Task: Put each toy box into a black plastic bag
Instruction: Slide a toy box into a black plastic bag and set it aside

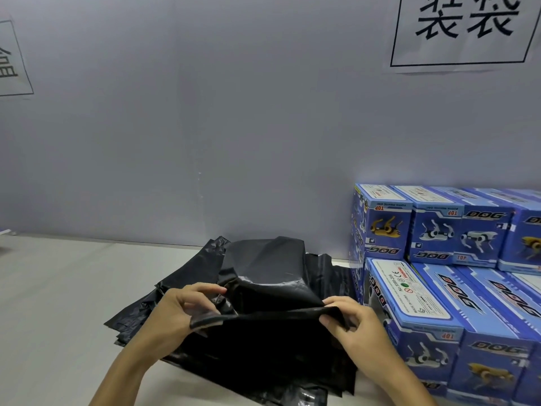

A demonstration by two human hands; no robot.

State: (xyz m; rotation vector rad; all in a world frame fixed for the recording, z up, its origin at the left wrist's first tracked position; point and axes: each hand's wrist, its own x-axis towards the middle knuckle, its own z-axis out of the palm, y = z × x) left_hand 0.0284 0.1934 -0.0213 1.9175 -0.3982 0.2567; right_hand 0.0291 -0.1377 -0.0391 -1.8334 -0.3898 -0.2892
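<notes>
item 1, nearest: left hand point(178, 306), fingers curled, pinching the left end of the rim of a black bag point(263, 294). right hand point(348, 317), fingers curled likewise, pinching the right end of the same rim. between the two hands the near edge of the mouth ran taut, and the far layer stood lifted behind it, so the mouth looked partly parted.

item 2: pile of black bags point(181, 276), flat and overlapping, lay under the held bag on the pale table point(58, 288), spreading leftward and toward the near edge.

item 3: toy boxes point(439, 303), blue with "dog" lettering, stacked at right in two tiers, the nearest box just beside the right hand. none was in the held bag as far as could be seen; whether the raised bulk at the rear of the bag hid anything could not be told.

item 4, farthest: grey wall point(205, 112) with a printed paper sign point(465, 27) at upper right and part of another at the left edge.

risk notes, as judgement: the thin film may cling, so two layers, or a second bag from the pile, could come up together. a hard pull at the pinched rim could stretch or tear it. a box corner could catch the rim on entry and push the bag shut.
</notes>
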